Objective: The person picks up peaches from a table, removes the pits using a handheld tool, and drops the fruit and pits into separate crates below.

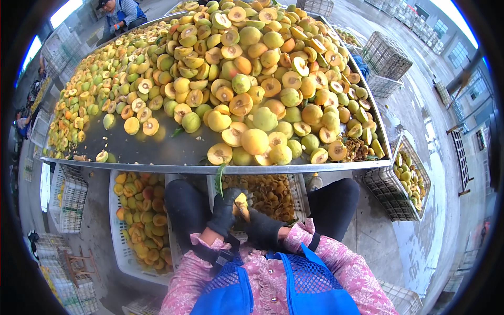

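Close together between my knees are my two hands, both in dark gloves. My left hand (224, 211) is closed round a piece of yellow peach (241, 205), whose pale flesh shows between the hands. My right hand (263, 229) is closed against the lower side of that piece; whatever its fingers hold is hidden. Below the hands stands a white crate (300, 195) with brownish-yellow peach scraps (273, 195). Just beyond, on a metal table (184, 149), peaches (254, 140) are heaped, many halved with their pits showing. A green leaf (220, 178) hangs over its near edge.
A white crate of peaches (144, 226) stands left of my legs. At right, another crate (399, 181) holds greenish peaches. Stacked crates (387, 56) stand beyond the table's right side. A person (122, 14) bends at the far left corner. Wet patches mark the concrete floor (420, 247).
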The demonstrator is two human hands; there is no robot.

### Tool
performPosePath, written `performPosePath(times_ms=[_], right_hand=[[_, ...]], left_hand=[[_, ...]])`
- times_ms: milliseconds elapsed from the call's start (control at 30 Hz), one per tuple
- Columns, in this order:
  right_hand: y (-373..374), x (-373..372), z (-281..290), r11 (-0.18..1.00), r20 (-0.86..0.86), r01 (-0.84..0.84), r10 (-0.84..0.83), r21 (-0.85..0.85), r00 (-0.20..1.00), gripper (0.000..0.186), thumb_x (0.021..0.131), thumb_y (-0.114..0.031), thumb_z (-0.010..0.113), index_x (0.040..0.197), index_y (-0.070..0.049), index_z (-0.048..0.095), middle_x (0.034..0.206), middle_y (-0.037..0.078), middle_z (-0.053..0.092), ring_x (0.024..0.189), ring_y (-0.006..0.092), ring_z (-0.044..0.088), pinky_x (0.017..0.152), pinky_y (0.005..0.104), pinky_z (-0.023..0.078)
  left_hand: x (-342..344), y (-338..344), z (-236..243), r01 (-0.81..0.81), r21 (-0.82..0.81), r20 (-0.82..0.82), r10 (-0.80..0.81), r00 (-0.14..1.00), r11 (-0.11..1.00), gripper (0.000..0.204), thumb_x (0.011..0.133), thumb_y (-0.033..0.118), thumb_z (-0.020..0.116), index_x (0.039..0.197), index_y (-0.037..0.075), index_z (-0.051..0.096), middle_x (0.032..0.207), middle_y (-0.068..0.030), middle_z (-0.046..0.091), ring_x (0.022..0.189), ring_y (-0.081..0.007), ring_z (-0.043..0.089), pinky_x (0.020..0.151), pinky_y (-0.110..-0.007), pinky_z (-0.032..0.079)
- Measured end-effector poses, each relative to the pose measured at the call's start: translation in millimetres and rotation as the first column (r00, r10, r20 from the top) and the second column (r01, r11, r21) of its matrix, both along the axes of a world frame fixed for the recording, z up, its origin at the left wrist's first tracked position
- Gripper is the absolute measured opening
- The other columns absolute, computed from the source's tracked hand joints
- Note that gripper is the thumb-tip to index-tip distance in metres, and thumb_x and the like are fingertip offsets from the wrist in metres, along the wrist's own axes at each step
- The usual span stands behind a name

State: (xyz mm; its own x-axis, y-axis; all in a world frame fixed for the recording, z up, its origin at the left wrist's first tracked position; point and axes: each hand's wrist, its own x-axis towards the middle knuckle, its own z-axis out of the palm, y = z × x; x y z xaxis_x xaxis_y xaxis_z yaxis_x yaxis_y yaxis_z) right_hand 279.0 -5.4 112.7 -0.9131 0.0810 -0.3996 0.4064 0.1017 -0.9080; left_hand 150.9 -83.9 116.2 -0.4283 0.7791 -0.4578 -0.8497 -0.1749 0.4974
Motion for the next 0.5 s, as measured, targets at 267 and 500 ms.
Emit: performPosePath(times_ms=[267, 500], right_hand=[[17.6, -6.8, 64.5, 0.899, 0.166, 0.054, 0.021, -0.434, 0.986, 0.043, 0.079, -0.017, 0.055, 0.118, -0.001, 0.044, 0.080, 0.009, 0.057, 0.063, 0.0173, 0.055, 0.054, 0.0297, 0.046], [21.1, -5.1, 80.3, 0.776, 0.225, 0.113, 0.038, -0.621, 0.974, 0.025, 0.084, -0.023, 0.057, 0.102, -0.006, 0.051, 0.067, 0.000, 0.052, 0.044, 0.0052, 0.043, 0.037, 0.0193, 0.033]], left_hand=[[1.1, 1.4, 19.3, -0.005, -0.138, -0.107, -0.010, 0.994, 0.990, 0.030, 0.083, 0.020, 0.057, 0.099, -0.005, 0.056, 0.086, -0.0138, 0.064, 0.074, -0.0209, 0.062, 0.068, -0.031, 0.051], [1.1, 2.4, 33.2, 0.032, -0.033, 0.010, -0.032, 0.999, 0.999, 0.034, 0.085, 0.025, 0.055, 0.104, -0.003, 0.052, 0.102, -0.0190, 0.060, 0.078, -0.0256, 0.062, 0.071, -0.036, 0.053]])
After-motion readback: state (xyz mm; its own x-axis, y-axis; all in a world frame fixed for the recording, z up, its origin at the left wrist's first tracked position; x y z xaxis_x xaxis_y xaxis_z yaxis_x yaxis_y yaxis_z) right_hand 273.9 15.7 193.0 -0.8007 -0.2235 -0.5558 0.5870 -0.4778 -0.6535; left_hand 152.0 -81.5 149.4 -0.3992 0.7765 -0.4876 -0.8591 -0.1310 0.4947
